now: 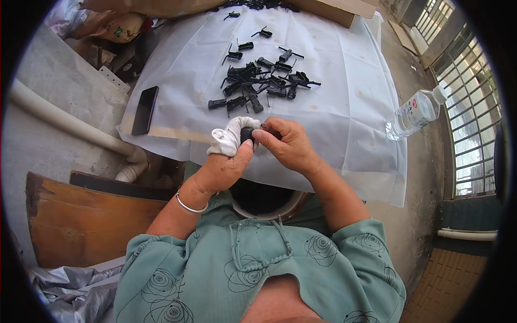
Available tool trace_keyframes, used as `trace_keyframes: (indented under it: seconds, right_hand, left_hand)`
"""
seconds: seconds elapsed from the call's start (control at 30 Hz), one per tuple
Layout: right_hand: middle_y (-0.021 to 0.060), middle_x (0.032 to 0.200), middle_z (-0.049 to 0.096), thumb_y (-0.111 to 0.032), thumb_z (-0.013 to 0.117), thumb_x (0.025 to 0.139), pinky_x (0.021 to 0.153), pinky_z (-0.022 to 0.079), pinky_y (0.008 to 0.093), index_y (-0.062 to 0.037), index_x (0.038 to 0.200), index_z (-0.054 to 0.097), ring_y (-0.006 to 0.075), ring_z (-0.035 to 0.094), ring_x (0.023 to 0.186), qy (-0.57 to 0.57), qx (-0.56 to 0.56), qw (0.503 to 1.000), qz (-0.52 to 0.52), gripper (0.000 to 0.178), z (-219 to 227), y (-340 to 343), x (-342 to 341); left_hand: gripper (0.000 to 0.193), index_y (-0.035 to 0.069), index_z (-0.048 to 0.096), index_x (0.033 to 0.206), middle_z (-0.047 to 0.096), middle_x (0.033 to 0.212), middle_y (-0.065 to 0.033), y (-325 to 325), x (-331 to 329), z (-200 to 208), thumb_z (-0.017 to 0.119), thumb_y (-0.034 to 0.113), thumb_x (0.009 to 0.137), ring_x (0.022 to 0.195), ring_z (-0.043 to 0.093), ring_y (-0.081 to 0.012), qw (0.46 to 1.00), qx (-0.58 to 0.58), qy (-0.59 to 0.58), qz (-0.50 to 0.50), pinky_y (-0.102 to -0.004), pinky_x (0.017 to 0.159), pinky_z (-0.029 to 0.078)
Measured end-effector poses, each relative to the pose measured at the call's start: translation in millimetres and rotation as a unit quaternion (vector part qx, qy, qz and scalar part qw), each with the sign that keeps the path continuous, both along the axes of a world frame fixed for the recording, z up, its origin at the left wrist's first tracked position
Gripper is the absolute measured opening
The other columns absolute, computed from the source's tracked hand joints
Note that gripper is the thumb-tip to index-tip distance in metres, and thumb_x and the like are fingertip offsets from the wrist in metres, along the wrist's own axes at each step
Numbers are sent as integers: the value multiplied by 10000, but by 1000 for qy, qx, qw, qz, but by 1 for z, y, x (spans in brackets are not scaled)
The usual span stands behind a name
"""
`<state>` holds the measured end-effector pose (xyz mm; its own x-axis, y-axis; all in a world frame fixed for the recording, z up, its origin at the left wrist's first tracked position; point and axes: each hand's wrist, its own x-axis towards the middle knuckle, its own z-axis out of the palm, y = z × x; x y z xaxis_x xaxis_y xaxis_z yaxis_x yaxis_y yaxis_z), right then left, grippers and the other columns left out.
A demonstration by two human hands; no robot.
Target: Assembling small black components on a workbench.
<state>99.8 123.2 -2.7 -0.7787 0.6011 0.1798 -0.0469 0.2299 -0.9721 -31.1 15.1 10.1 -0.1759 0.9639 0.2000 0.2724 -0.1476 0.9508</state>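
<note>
My left hand (237,152), its fingers wrapped in a white cloth glove (230,134) with the thumb bare, is closed around a small black plastic part (246,134). Thumb and fingertips of my right hand (288,142) pinch at the same part from the right side. Most of the part is hidden between the fingers, so its full shape cannot be made out. Just beyond my hands, a loose heap of small black plastic parts (250,78) with thin projecting arms lies on the white sheet (334,107) covering the table.
A dark phone (145,110) lies at the table's left side. At the right edge a clear plastic bottle (414,113) stands tilted in view. A cardboard box (334,12) and more black parts (253,4) sit at the far end. Below my hands is a dark round bucket (264,199).
</note>
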Motion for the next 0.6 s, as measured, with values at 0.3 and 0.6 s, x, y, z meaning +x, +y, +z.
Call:
trace_keyframes:
  seconds: [0.3,0.6]
  right_hand:
    - [-21,628,493,-191,580,875,542,371,220,-10,748,563,58,421,599,-29,-25,999,26,222,1,-6,2]
    - [64,631,493,-166,465,917,585,408,279,2,753,534,135,439,604,-50,69,991,99,245,-1,-5,3]
  left_hand:
    - [277,-8,445,1124,498,918,-4,-4,6,6,445,80,861,794,414,-50,993,-58,-99,-18,-180,689,371]
    - [217,6,459,1057,514,864,-52,-4,7,3,430,26,843,758,480,-102,1000,-17,-17,11,-255,696,424]
